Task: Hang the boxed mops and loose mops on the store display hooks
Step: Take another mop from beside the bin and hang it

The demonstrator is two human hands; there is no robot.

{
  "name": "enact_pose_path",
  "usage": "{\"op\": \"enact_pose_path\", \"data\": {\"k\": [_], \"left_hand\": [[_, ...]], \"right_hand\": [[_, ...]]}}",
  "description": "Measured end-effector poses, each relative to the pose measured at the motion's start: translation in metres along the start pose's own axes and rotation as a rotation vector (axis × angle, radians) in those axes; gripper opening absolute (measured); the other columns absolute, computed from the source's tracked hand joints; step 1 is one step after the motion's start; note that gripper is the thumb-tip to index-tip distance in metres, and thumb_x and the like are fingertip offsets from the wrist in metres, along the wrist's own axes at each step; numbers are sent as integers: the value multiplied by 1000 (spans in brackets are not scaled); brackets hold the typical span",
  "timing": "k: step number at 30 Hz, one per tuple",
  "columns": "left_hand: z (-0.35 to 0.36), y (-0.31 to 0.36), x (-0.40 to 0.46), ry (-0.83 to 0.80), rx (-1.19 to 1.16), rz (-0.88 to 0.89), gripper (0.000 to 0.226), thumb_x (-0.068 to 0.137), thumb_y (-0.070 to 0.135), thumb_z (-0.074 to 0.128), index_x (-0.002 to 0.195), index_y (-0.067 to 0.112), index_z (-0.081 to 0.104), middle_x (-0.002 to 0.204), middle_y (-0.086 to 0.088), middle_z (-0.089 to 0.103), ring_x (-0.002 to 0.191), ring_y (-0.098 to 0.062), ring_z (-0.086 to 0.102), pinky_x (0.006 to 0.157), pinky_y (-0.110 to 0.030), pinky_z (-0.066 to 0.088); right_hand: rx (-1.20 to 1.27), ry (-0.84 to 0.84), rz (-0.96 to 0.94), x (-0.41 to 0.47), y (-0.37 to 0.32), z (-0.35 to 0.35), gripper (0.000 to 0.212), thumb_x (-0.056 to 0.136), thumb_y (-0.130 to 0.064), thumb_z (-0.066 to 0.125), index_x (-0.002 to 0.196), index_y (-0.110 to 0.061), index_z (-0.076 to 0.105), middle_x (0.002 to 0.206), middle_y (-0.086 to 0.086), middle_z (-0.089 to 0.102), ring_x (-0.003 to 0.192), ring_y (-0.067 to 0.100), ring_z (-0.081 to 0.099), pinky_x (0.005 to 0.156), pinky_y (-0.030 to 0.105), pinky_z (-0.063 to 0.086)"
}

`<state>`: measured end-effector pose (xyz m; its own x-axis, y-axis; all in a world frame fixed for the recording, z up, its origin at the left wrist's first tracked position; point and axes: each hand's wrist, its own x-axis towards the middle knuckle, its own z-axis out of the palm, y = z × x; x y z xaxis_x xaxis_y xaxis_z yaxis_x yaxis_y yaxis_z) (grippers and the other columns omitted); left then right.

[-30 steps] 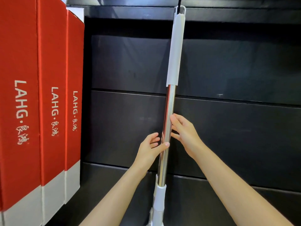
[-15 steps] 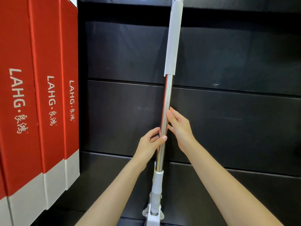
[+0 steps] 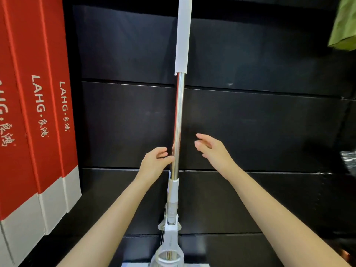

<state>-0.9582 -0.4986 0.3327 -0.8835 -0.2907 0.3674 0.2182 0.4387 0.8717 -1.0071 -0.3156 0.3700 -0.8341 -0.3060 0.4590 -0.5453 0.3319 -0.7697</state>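
Upright, loose mop (image 3: 178, 122) between left hand (image 3: 155, 163) and right hand (image 3: 213, 151).

Lighting is moderate and comes from in front of the display. The black back panels (image 3: 250, 122) stay dim with faint sheen. A bright glare streak runs down the chrome mop pole (image 3: 178, 122). Slight motion blur softens the right hand (image 3: 212, 149). Wide-angle distortion bends the red boxes (image 3: 38, 112) at the left edge.
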Motion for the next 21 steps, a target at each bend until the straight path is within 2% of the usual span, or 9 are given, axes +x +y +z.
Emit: {"op": "enact_pose_path", "data": {"k": [2,3,5,7,10,14,18,21], "left_hand": [[-4,-13,-16,-10,26,8,45,90,24,62,134,18,51,125,2,61,102,-1,54,83,-13,39],[-5,-20,-26,-16,30,16,42,90,25,62,131,19,53,121,5,62,98,2,54,78,-9,37],[-3,-34,-48,-50,47,30,35,90,24,62,124,22,57,111,12,62,95,6,56,74,-6,37],[4,-45,-71,-122,61,35,29,90,20,62,118,24,60,104,16,64,97,3,60,74,-6,39],[27,-61,-106,-266,19,-13,27,90,16,61,116,23,61,105,11,67,100,-4,63,81,-15,45],[78,-82,-158,-565,-4,-79,28,89,5,62,114,18,60,102,5,67,93,-3,62,73,-5,46],[135,-88,-221,-876,93,-57,27,88,5,61,109,22,60,101,-4,68,95,-16,63,88,-22,47],[181,-74,-274,-1134,140,6,25,89,5,62,108,22,59,99,-6,65,88,-9,58,79,-12,42]], "right_hand": [[-55,11,27,-22,15,-11,40,97,-29,51,136,-23,49,130,-5,57,112,4,53,88,12,41],[-81,20,44,-32,22,-15,39,97,-29,52,135,-23,50,127,-6,58,111,3,54,85,10,39],[-145,45,96,-59,38,-22,35,96,-29,53,131,-24,53,125,-8,58,112,4,54,90,15,38],[-197,60,161,-92,56,-25,33,96,-30,53,128,-25,54,125,-10,58,110,3,53,93,19,38],[-256,46,281,-150,81,-28,32,95,-32,53,126,-25,55,126,-9,59,113,7,55,97,21,41],[-344,34,453,-246,110,-38,35,95,-34,53,129,-26,54,131,-7,57,117,9,54,101,24,42],[-498,26,618,-361,125,-61,40,96,-39,49,133,-27,50,133,-10,55,116,9,55,96,24,43],[-568,86,784,-452,129,-80,36,95,-39,49,129,-26,53,124,-5,60,108,14,58,89,27,46]]}}
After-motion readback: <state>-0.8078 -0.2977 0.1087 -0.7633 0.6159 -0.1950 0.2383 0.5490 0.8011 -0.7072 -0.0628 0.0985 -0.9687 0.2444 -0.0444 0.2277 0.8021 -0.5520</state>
